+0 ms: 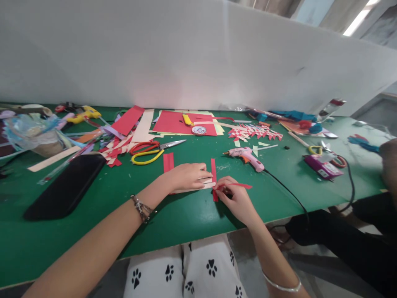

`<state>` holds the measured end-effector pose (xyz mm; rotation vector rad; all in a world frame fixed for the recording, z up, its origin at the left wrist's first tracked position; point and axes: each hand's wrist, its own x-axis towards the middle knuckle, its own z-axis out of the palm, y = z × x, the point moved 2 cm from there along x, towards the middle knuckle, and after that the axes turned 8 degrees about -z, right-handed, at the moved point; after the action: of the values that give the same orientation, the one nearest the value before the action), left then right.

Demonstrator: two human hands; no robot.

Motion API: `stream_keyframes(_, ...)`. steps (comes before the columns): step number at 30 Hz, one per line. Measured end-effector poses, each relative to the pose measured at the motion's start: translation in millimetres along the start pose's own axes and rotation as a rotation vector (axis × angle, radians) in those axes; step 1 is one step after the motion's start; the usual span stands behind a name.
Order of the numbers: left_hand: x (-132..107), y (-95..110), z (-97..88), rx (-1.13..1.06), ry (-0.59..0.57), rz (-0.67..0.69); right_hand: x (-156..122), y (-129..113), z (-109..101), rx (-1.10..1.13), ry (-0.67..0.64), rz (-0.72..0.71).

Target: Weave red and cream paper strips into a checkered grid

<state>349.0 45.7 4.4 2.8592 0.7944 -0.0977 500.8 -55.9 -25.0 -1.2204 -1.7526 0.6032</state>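
My left hand [187,177] lies flat, fingers stretched out, pressing pale paper strips [208,185] on the green table. To its left a wider red paper strip [168,161] sticks out from under the hand. An upright narrow red strip [213,167] runs past the right ends of the pale strips. Beside it, my right hand [234,196] pinches another thin red paper strip [243,186], whose free end points right. The fingertips meet at the crossing of the strips. What lies beneath my left palm is hidden.
Yellow-and-red scissors [149,152] and a pink glue gun [246,157] lie beyond my hands. A black phone-like slab [66,186] is at left. Red paper sheets [173,122] and woven paper pieces [254,132] are farther back. Another person sits at right, near a purple box [322,166].
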Motion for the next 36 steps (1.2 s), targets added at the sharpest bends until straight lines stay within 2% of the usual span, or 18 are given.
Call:
stream_keyframes(6,6,-2,0.2,-0.075,-0.040,0.028,0,-3,-2,-0.045,-0.017,-0.012)
stream_keyframes(15,4,-7,5.2,-0.134,-0.025,0.019,2,-5,1,-0.071,-0.031,0.000)
stream_keyframes(21,2,-7,9.6,-0.110,0.021,0.036,0,-6,1,-0.217,0.012,-0.026)
stream_keyframes(27,2,-8,13.9,-0.115,0.083,0.089,-4,-4,5,-0.305,-0.030,-0.001)
stream_keyframes(36,9,-3,15.0,0.004,0.133,0.121,-6,-4,5,-0.296,-0.066,-0.013)
